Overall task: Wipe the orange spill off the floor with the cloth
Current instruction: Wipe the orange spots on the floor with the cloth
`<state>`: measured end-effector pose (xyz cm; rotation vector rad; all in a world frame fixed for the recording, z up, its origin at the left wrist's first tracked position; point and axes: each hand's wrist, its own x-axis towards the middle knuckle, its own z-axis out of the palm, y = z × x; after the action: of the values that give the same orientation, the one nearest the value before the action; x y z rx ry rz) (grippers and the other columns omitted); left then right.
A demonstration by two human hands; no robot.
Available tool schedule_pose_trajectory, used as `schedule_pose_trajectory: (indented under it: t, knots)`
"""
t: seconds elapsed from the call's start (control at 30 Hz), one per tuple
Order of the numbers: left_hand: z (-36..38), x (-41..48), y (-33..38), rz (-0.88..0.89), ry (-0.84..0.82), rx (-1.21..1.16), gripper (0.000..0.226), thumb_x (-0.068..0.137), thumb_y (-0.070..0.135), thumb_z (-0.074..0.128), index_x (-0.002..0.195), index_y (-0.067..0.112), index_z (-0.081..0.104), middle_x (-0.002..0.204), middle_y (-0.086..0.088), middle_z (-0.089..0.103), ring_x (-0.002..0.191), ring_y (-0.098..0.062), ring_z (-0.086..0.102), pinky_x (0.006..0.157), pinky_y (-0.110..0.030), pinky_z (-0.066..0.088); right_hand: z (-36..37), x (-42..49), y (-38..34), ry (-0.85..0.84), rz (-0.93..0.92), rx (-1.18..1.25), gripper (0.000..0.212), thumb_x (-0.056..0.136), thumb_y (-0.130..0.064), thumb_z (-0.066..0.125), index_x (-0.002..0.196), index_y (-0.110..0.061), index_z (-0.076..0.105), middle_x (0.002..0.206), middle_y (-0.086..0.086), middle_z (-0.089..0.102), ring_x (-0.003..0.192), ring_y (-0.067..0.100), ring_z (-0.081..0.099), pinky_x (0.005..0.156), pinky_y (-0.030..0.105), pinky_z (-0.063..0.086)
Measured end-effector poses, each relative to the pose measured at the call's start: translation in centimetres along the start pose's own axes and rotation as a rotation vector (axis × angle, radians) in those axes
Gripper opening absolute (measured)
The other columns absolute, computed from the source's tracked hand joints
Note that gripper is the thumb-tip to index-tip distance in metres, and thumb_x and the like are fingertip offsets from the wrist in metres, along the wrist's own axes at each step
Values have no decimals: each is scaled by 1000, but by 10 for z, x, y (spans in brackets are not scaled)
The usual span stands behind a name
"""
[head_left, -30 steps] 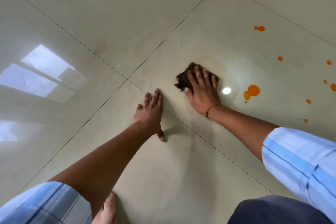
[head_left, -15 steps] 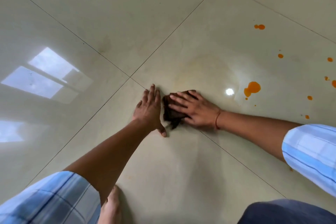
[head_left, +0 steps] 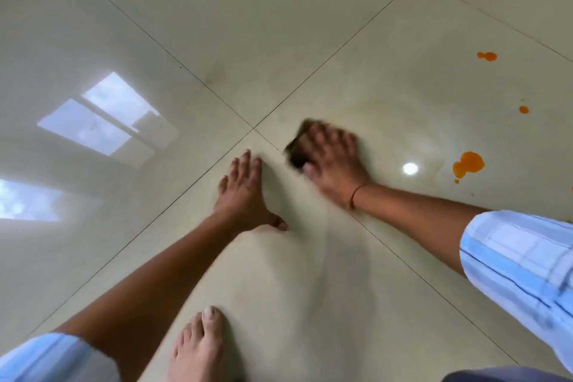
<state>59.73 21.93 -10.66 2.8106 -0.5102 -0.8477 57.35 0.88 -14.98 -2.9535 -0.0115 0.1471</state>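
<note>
The right hand [head_left: 333, 158] lay on top of the dark cloth [head_left: 296, 152] with its fingers spread out and pressed it down on the floor [head_left: 279, 25]. The hand and the cloth were both blurry. Half a second before, the cloth was right up against the left hand [head_left: 245, 192]. Now it had slid away, up and to the right, and there was a gap of bare tile between them. The left hand had stayed where it was, flat on the floor with straight fingers and nothing in it. The big orange spill [head_left: 468, 163] was still there, off to the right of the cloth and not touching it (a bright spot of light [head_left: 410, 168] shone between them). Two small orange drops [head_left: 487, 56] sat farther away. A bare foot [head_left: 198, 347] stood near the bottom.
</note>
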Motion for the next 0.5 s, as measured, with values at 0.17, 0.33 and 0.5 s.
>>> schedule_pose_trajectory:
  t: [0.17,0.33,0.5]
  knots:
    - [-8,-31,-74,-9,-89,88,156,38,67,84,152,21,-12,159,0,-22,147,-26,-14,118,-51,13,12,-8,-14,-65,-654,-219,66,85,-52,34,146,-27,38,155,7,34,140,33,31,109,50,23]
    - [-3,-37,-82,13,-103,139,156,38,65,86,152,24,-12,159,0,-24,147,-26,-16,117,-53,14,9,-13,-43,-96,-222,-65,70,87,-55,26,148,-22,34,157,12,27,143,41,23,113,58,15]
    - [-5,-35,-79,31,-106,164,153,42,59,88,153,23,-10,159,-2,-23,147,-30,-13,116,-55,16,6,-25,-25,-108,-602,-222,66,84,-49,35,145,-26,40,154,8,36,139,34,33,108,50,23]
